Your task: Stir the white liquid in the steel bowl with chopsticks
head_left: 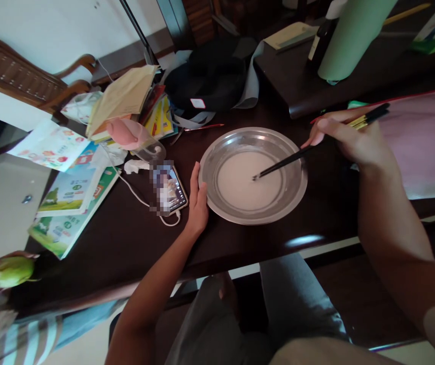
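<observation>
A wide stainless steel bowl (253,221) stands on the dark table in front of me. Milky, pale liquid (240,185) fills its bottom. My left hand (197,205) grips the bowl's left side, with its thumb and a finger against the rim. Over the bowl's right edge, my right hand (349,134) is closed around black chopsticks (286,163) with gold bands near their upper ends. The chopsticks slant down to the left, and their tips touch the liquid near the middle. Just left of my left hand lies a phone (172,190) with a lit screen and a white cable.
At left are booklets (69,203), a pink-topped clear bottle (134,139) and stacked papers (122,101). A black bag (210,76) sits behind the bowl. A green cylinder (354,43) stands back right, above pink cloth (430,142). Another person's hand holds green fruit (14,271) lower left.
</observation>
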`<state>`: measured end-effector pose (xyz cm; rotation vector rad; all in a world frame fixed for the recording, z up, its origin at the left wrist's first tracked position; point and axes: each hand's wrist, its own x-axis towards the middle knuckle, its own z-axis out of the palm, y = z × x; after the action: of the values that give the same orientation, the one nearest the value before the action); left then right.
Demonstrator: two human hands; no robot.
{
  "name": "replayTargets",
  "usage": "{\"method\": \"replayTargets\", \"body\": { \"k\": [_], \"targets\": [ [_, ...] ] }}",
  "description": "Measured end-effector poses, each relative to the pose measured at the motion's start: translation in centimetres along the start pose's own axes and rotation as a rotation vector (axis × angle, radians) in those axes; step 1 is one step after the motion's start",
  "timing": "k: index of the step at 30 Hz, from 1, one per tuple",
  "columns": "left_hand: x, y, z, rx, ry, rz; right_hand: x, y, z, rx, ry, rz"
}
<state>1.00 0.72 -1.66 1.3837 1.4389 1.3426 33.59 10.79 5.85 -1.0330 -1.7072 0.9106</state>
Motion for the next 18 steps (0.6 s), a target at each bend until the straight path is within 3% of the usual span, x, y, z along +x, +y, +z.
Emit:
{"method": "replayTargets", "body": {
  "k": [5,12,18],
  "targets": [
    [0.04,-0.19,0.04,-0.026,-0.014,-0.003,-0.23,-0.58,0.54,-0.011,-0.219,0.025],
    [0.11,-0.32,-0.06,-0.023,-0.018,0.001,0.0,0.01,-0.12,0.029,-0.002,-0.007],
    [0.14,-0.27,0.04,-0.035,-0.014,-0.007,-0.27,-0.85,0.73,0.002,-0.254,0.036]
  ]
}}
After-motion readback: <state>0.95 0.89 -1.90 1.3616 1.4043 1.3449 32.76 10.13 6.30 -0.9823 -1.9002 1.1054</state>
